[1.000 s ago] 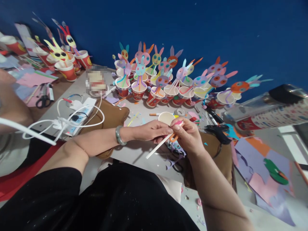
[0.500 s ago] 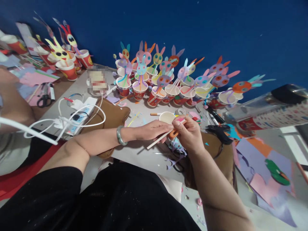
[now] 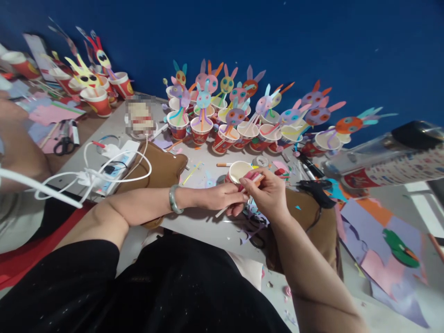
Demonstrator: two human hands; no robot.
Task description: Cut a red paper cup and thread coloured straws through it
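Note:
My left hand (image 3: 225,198), with a bracelet on its wrist, is closed round a thin white stick (image 3: 219,212); the stick's lower end sticks out below the fingers. My right hand (image 3: 272,193) pinches small pink and orange pieces (image 3: 255,178) against the stick's upper part. Whether these pieces are fixed to the stick I cannot tell, as the fingers cover much of them. Just behind both hands stands a paper cup (image 3: 239,169), its front partly hidden. Further back, several red paper cups (image 3: 202,134) hold colourful paper rabbit figures (image 3: 204,98).
A power strip (image 3: 120,166) with white cables lies on the left, near another person's arm (image 3: 24,143). Scissors (image 3: 65,138) lie beyond it. Brown cushions (image 3: 161,162) flank my hands. A stack of cups (image 3: 391,166) in clear wrap and paper sheets (image 3: 381,240) lie right.
My right hand has shifted slightly left and the pink and orange pieces have turned. Less of the white stick shows below my left hand. More of the cup behind is visible.

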